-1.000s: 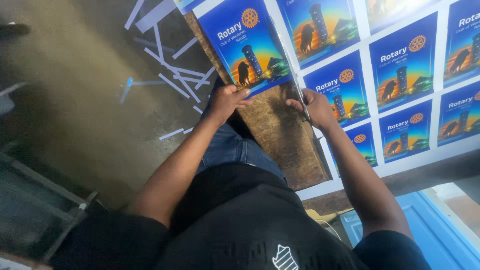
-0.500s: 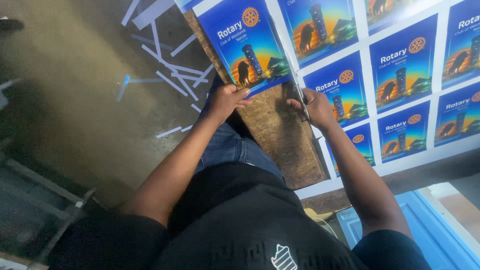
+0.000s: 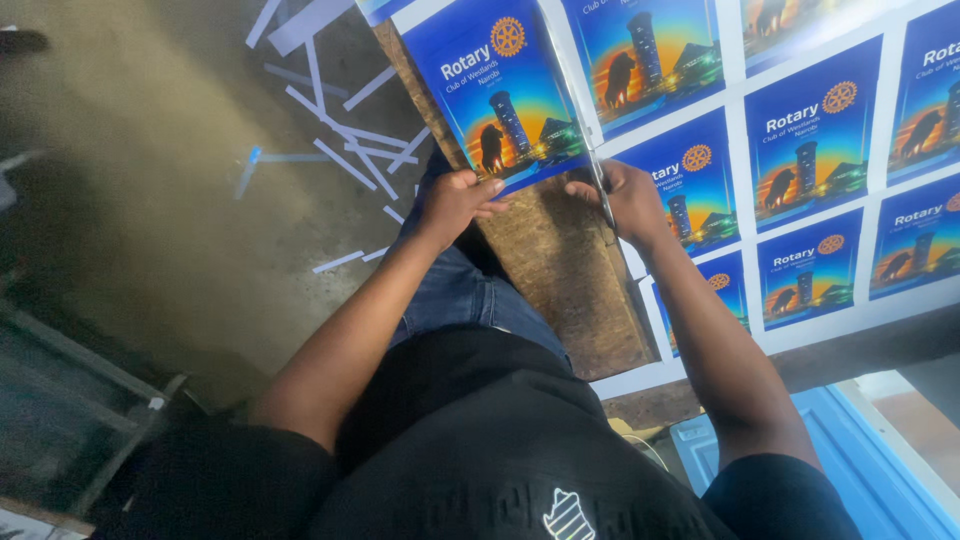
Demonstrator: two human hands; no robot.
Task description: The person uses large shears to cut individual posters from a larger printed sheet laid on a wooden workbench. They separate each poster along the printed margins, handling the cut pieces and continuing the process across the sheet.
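The left hand grips the lower edge of a blue card, a print that lies on the brown board at 12 o'clock from the person. The right hand is closed around a thin blade set along the card's right edge, at 3 o'clock from the card, beside the uncut sheet. White strips lie on the floor at 10 o'clock.

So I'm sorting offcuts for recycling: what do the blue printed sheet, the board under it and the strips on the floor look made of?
The blue printed sheet looks like coated paper or thin card: a faint sheen, white margins between the prints. The board seems to be chipboard or similar pressed wood, brown, speckled and matt. The strips look like white trimmings of the same paper, though too small to be sure.
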